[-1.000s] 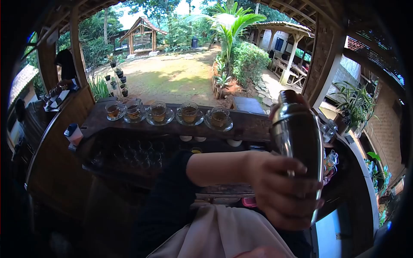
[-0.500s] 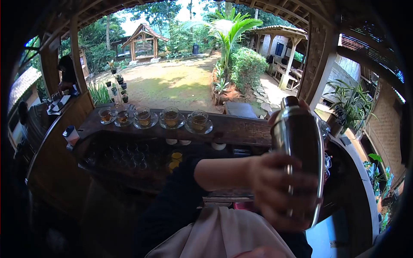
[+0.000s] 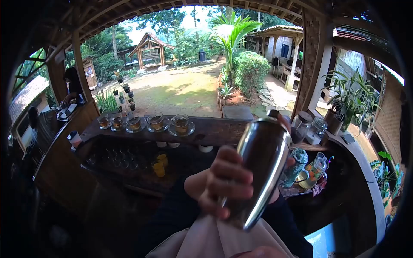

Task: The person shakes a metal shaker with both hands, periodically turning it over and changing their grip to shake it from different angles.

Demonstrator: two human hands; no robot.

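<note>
Both hands hold a shiny metal cocktail shaker [image 3: 266, 165] in front of my chest, tilted with its cap toward the upper right. My left hand [image 3: 227, 180] is closed around the lower left side of the body, its fingers partly blurred. Around the far upper right side, my right hand [image 3: 285, 123] grips near the cap, mostly hidden behind the metal. Beyond, on the raised wooden counter [image 3: 211, 131], several glass cups of amber drink stand on saucers, the nearest being a glass cup [image 3: 181, 124].
Two lidded jars [image 3: 317, 131] stand right of the shaker, above a blue-green pitcher [image 3: 294, 167] and a clear pitcher [image 3: 316, 171]. Yellow cups [image 3: 159, 167] and upturned glasses [image 3: 118, 159] sit on the lower shelf. A person [image 3: 72, 88] is at the far left.
The shaker and both hands have moved left and slightly down, and the shaker leans more. The view has turned rightward, so the jars and pitchers now show.
</note>
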